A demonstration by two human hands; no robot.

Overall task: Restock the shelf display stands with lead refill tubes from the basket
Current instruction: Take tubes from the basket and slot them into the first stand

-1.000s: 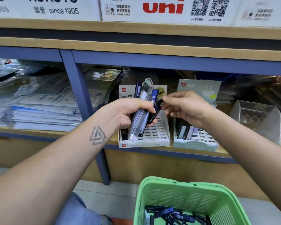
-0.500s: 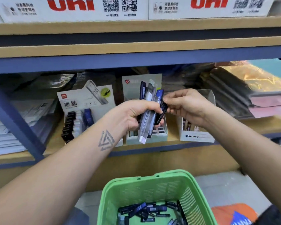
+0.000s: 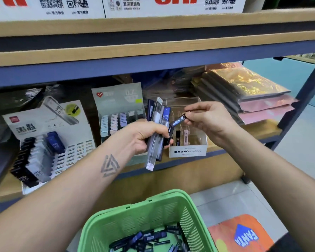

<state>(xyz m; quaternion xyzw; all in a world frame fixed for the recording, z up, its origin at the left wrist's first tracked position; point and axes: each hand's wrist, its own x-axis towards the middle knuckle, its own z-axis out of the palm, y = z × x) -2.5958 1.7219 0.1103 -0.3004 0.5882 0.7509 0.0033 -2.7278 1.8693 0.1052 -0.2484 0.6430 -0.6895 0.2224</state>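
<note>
My left hand (image 3: 144,137) grips a bundle of lead refill tubes (image 3: 157,128), clear, dark and blue, held upright in front of the shelf. My right hand (image 3: 207,119) pinches one small dark tube (image 3: 178,121) by its end, just right of the bundle and above the clear MONO display stand (image 3: 188,151), which holds a few tubes. The green basket (image 3: 153,213) below holds several dark and blue tubes. A grey 0.7 stand (image 3: 116,106) and a white HB stand (image 3: 44,142) sit further left on the shelf.
A wooden shelf board with a blue rail runs overhead, carrying white uni cartons (image 3: 171,4). Stacked foil and pink packets (image 3: 253,95) lie to the right of the MONO stand. A blue upright (image 3: 305,91) stands at the far right; an orange Fanta mat (image 3: 242,233) lies on the floor.
The view has swung right along the shelf. My right hand has pulled one dark tube out of the bundle and moved it right, over the MONO stand. The left hand still holds the bundle.
</note>
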